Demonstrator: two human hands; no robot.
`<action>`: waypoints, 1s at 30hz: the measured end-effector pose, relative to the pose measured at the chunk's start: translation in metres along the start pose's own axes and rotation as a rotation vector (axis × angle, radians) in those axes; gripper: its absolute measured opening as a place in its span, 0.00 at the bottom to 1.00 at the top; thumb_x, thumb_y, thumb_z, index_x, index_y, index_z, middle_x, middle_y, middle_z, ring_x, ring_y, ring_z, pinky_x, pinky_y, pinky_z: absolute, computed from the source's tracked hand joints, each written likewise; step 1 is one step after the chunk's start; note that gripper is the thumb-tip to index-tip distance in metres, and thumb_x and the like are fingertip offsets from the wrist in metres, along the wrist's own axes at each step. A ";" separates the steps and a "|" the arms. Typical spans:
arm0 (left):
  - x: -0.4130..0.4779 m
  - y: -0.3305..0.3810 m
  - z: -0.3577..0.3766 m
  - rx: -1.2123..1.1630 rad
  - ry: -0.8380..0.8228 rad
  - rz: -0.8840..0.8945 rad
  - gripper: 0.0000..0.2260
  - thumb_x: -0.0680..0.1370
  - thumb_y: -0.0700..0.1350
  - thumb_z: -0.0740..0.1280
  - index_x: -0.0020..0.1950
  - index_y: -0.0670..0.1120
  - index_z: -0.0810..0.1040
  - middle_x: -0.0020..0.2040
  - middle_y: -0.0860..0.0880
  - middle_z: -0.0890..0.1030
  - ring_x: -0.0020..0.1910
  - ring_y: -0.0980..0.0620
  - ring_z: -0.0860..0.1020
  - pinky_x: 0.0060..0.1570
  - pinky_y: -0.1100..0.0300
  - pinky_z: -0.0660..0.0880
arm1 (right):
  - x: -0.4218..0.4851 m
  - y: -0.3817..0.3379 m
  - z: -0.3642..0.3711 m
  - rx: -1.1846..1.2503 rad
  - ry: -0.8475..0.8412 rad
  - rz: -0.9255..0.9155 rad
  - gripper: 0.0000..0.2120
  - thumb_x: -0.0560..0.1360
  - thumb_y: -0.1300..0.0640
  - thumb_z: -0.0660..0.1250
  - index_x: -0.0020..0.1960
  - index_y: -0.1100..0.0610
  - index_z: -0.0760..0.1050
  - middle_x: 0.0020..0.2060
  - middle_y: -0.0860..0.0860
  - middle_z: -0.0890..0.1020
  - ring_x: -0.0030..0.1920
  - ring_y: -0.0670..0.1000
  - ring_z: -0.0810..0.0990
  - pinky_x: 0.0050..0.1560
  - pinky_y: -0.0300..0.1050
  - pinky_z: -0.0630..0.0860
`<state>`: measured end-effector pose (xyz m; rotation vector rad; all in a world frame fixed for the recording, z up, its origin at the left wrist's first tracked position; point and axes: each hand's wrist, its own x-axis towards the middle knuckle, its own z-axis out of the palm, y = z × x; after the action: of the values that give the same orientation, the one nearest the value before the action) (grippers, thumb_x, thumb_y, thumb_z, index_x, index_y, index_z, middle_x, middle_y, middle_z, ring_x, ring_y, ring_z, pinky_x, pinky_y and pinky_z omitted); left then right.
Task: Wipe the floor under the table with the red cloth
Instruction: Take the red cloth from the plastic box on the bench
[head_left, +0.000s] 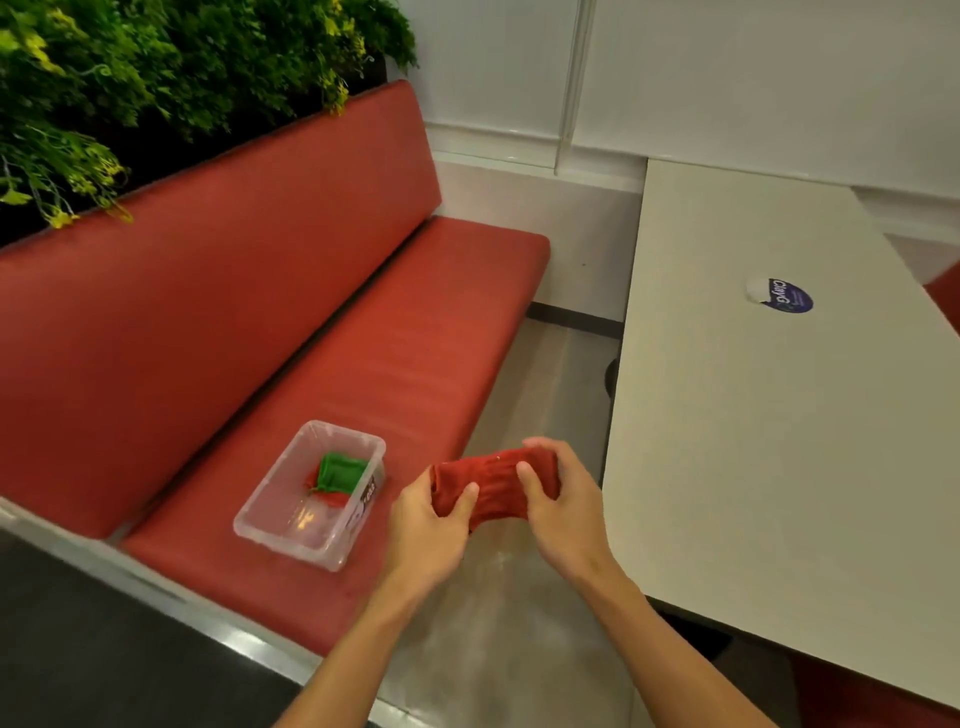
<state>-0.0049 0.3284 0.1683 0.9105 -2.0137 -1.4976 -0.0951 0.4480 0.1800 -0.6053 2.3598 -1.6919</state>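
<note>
The red cloth (493, 488) looks like soft, ribbed fabric with a matt nap. The container (311, 499) on the bench is clear, glossy plastic, and the green cloth (340, 472) inside it is matt fabric. The bench seat (389, 364) has smooth red upholstery with a faint sheen, like vinyl. The surface (753, 415) is a smooth, matt off-white laminate. The floor (519, 623) is smooth, grey and slightly reflective.

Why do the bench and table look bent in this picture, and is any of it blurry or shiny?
Head view: the wide lens bows straight edges, so the red bench and table curve. Both hands, left hand and right hand, and the red cloth look slightly soft. Small glints show on the clear plastic tub; lighting is even, shadows faint.
</note>
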 end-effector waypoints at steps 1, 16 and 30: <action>-0.008 0.003 0.004 0.073 0.031 0.037 0.03 0.74 0.43 0.70 0.47 0.48 0.81 0.39 0.54 0.84 0.39 0.57 0.83 0.43 0.53 0.80 | -0.006 -0.001 0.004 0.001 0.019 -0.002 0.10 0.78 0.58 0.65 0.57 0.48 0.76 0.46 0.39 0.82 0.48 0.36 0.79 0.49 0.25 0.71; -0.002 -0.103 0.014 0.036 -0.650 -0.308 0.47 0.65 0.40 0.63 0.78 0.55 0.41 0.78 0.59 0.40 0.76 0.60 0.43 0.74 0.53 0.58 | -0.035 0.083 0.091 0.601 -0.319 0.545 0.31 0.67 0.36 0.68 0.68 0.44 0.71 0.61 0.40 0.80 0.62 0.37 0.76 0.57 0.35 0.74; 0.070 -0.427 0.150 -0.299 -0.514 -0.467 0.27 0.75 0.28 0.59 0.73 0.44 0.66 0.63 0.48 0.77 0.60 0.55 0.76 0.53 0.64 0.76 | 0.006 0.437 0.181 0.405 -0.165 0.633 0.18 0.72 0.63 0.73 0.60 0.59 0.75 0.49 0.61 0.84 0.38 0.50 0.83 0.31 0.36 0.75</action>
<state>-0.0586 0.2946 -0.2848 0.9837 -1.8899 -2.4231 -0.1305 0.4073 -0.2901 0.0715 1.7472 -1.6486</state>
